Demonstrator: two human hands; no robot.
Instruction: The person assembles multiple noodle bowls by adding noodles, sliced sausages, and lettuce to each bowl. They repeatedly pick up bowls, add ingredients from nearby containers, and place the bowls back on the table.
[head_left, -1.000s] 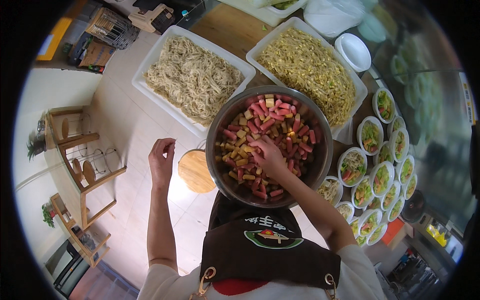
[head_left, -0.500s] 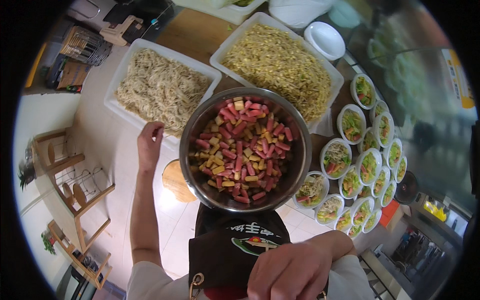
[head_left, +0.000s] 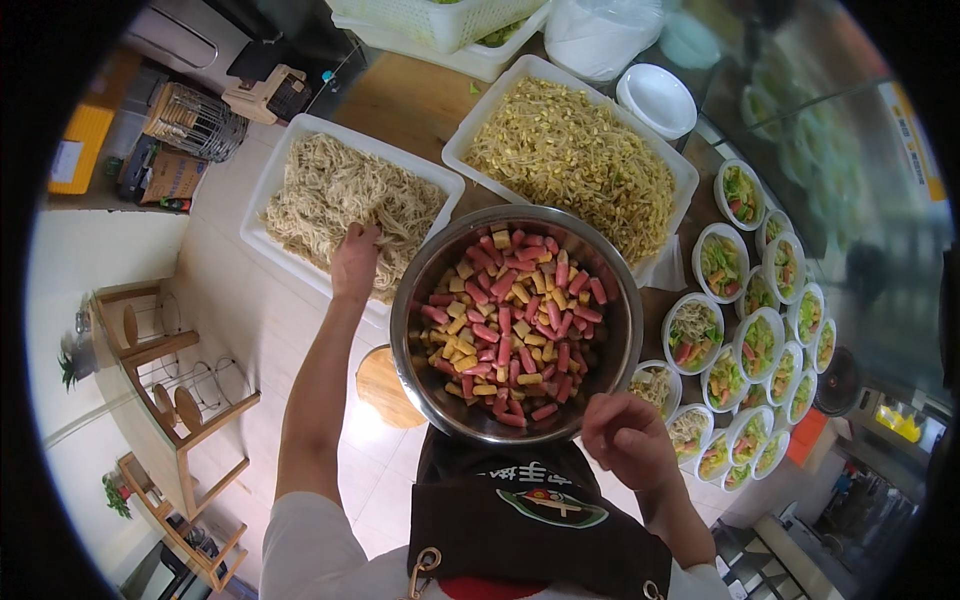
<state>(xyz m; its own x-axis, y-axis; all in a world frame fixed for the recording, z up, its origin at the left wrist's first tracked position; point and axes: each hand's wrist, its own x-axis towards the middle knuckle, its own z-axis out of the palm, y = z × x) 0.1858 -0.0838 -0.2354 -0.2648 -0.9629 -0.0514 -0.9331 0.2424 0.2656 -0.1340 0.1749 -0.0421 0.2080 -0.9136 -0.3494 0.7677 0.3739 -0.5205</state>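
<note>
Pale strands (head_left: 315, 190): thin, matte, tangled in a soft heap, pointing every way (a bird's nest, from my distant seat).
White tray (head_left: 258, 238): plastic, rounded corners, holding the strands left of the bowl; I read its long axis as upper left to lower right.
Left hand (head_left: 355, 265): fingertips bunched together, touching the heap; I cannot tell whether they pinch any.
Steel bowl (head_left: 615, 320): round, shiny, holding stubby pink pieces (head_left: 505, 345) and blocky yellowish pieces (head_left: 455, 345).
Right hand (head_left: 630, 440): fingers curled, by the bowl's near rim; I cannot see whether they hold anything.
Apron (head_left: 480, 525): dark cloth, light characters above an oval emblem (head_left: 550, 507).
Bean sprouts (head_left: 575, 150): yellowish, heaped beyond the bowl.
Round tubs (head_left: 696, 262): white, clustered right, leafy filling.
</note>
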